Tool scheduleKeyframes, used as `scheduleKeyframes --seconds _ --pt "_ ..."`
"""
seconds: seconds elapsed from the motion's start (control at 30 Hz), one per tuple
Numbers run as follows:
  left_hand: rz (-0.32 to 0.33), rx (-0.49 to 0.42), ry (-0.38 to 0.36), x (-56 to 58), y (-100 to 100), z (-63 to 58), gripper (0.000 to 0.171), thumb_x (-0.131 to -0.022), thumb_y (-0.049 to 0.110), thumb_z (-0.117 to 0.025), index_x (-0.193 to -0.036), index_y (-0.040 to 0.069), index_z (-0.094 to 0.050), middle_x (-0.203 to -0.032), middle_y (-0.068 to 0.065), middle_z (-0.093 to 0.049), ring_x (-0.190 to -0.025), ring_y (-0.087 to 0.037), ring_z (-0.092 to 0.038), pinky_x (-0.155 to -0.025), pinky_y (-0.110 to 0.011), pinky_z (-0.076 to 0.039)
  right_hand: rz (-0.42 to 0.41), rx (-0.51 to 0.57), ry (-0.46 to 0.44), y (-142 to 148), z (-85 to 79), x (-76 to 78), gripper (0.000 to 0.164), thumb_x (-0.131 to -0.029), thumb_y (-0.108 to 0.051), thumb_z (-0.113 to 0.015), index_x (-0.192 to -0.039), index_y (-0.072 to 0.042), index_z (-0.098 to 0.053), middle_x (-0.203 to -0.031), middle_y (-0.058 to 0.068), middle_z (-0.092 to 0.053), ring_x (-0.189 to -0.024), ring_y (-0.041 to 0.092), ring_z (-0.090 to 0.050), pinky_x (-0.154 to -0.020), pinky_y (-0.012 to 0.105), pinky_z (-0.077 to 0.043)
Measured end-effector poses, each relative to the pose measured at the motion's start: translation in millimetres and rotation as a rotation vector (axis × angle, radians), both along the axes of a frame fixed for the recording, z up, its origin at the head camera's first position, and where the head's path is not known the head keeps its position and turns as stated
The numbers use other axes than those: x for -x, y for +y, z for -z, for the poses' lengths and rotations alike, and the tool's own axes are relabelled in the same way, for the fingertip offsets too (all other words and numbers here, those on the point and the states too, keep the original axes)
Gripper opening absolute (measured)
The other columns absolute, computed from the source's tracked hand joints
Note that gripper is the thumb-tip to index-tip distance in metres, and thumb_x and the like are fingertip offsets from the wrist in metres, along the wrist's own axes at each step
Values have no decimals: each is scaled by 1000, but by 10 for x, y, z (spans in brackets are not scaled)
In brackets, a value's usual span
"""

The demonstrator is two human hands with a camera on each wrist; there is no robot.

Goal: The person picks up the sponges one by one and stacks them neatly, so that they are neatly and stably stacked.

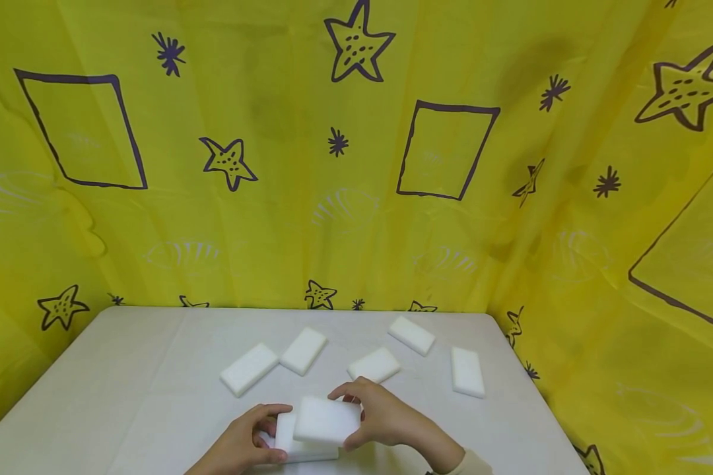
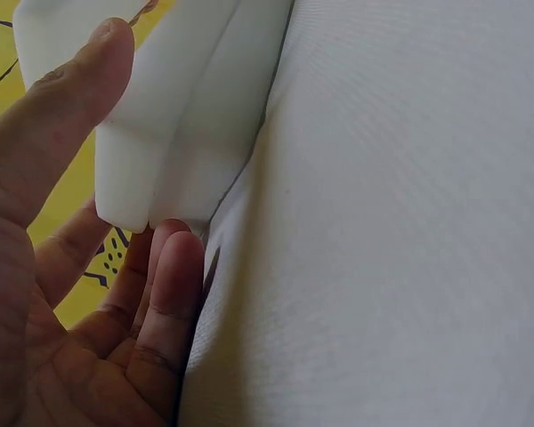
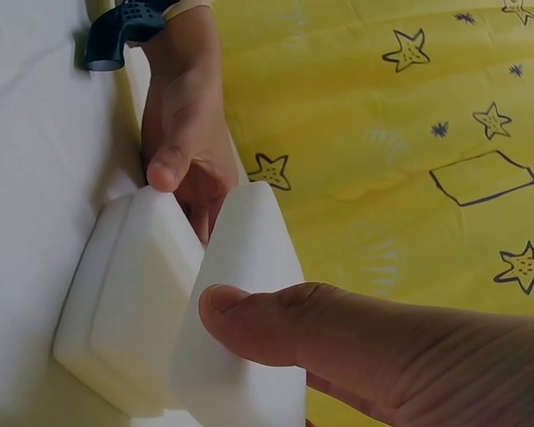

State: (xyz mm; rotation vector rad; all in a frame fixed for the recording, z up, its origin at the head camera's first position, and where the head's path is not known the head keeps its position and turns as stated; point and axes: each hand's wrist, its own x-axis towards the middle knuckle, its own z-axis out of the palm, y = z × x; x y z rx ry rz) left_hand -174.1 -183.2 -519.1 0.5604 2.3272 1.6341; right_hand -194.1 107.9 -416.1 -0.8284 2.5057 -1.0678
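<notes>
In the head view, my right hand [image 1: 386, 419] pinches a white sponge [image 1: 327, 420] at its right end, thumb at the near side and fingers at the far side. That sponge is slightly tilted above a stack of two white sponges, whose upper one [image 3: 147, 294] and lower one [image 3: 82, 294] show in the right wrist view. Around the stack's left end my left hand [image 1: 246, 439] curls, thumb near and fingers far. In the left wrist view, its fingertips [image 2: 180, 267] meet the end of the stack, close to the tabletop. The held sponge partly covers the stack from above.
Several loose white sponges lie farther back on the pale table [image 1: 154, 389]: two at the left [image 1: 249, 369], nearly touching, one in the middle [image 1: 374, 365], and two toward the right [image 1: 467, 371]. A yellow curtain [image 1: 285, 218] with starfish drawings surrounds the table's back and sides.
</notes>
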Motion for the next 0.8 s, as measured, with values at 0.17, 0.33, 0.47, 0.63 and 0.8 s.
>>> scheduleKeyframes --seconds 0.17,0.33,0.47,0.63,0.8 --pt "4 0 0 4 -7 -3 70 -79 23 -83 -138 1 -50 -99 -8 -60 -74 -6 -59 -67 -22 -51 -6 -9 5 -38 -16 -10 62 -61 -8 -92 -116 -13 -66 -100 -4 -56 -87 3 -52 -72 20 -48" --pt "15 -7 -9 3 -8 1 70 -81 23 -82 -138 1 -49 -99 -8 -61 -74 -7 -59 -67 -22 -51 -6 -19 6 -73 -9 -15 62 -60 -7 -92 -116 -13 -66 -99 -4 -57 -88 3 -52 -72 19 -48" --pt "16 -6 -8 7 -9 8 70 -80 24 -83 -138 0 -49 -99 -8 -61 -74 -7 -60 -67 -22 -51 -4 -27 4 -97 -2 -18 62 -60 -7 -92 -115 -14 -66 -99 -5 -58 -88 3 -52 -72 19 -48" --pt "13 -2 -4 13 -10 12 71 -80 24 -83 -137 -1 -49 -98 -9 -61 -72 -7 -59 -66 -22 -51 -1 -41 10 -128 8 -15 62 -59 -8 -92 -115 -15 -66 -99 -6 -57 -86 2 -52 -72 19 -47" --pt "0 15 -24 9 -11 9 73 -79 26 -84 -137 -1 -49 -98 -8 -60 -71 -9 -58 -66 -22 -50 0 -53 15 -160 27 -9 62 -59 -9 -93 -115 -16 -67 -99 -6 -57 -84 2 -51 -71 19 -47"
